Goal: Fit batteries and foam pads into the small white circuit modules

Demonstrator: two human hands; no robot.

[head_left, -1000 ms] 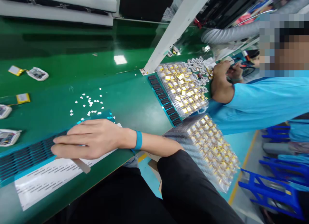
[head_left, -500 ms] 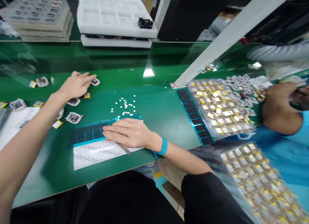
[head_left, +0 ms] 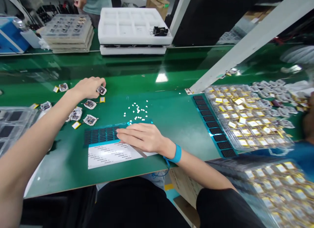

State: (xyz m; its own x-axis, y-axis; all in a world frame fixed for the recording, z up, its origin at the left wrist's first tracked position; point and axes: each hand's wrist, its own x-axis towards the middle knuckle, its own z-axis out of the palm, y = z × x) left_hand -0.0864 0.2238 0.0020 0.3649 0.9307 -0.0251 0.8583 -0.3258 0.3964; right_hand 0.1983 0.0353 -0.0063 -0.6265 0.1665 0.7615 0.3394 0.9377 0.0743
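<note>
On the left, the left hand (head_left: 89,88) touches a white-rimmed module (head_left: 101,90) over the green bench (head_left: 171,116); whether it is clamped, I cannot tell. Further right come black pads (head_left: 100,135), then the right hand (head_left: 144,137), closed around a flat tool (head_left: 139,151).

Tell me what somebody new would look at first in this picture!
Probably the crowd of shiny yellow-edged packs on the right side of the green bench. Then the little white bits scattered near the middle, just beyond the right hand with its bright blue wristband. Farther left, the left hand touches a small white-rimmed part.
</note>
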